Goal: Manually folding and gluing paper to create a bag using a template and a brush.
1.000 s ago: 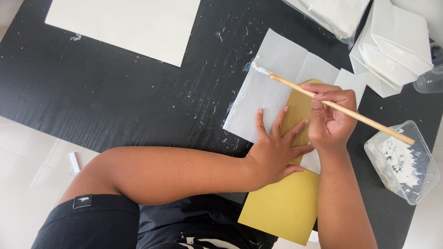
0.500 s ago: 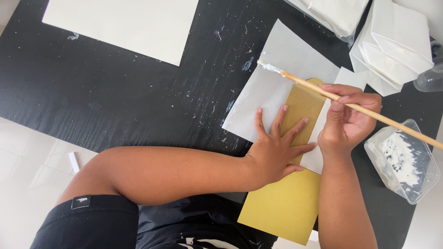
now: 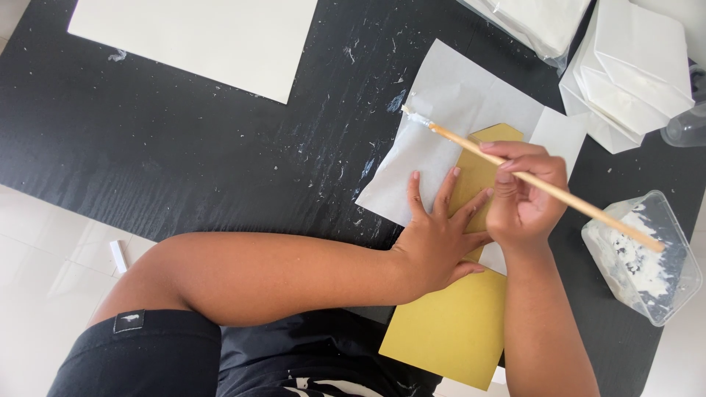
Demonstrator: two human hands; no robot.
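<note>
Left hand: the left hand (image 3: 437, 239) lies flat, fingers spread apart, pressing the yellow paper (image 3: 456, 323) against the black table (image 3: 184, 154).
Right hand: the right hand (image 3: 523, 195) has its fingers pinched around a wooden stick (image 3: 529, 180).
Stick tip: white paste, resting on the white sheet (image 3: 456, 110).
Right edge: clear tub (image 3: 647, 257) of paste.
Far side: folded white papers (image 3: 625, 73).

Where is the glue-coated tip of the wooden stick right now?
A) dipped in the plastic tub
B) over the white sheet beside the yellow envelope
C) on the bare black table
B: the wooden stick, held in the right hand, has its tip over the white sheet.
</note>
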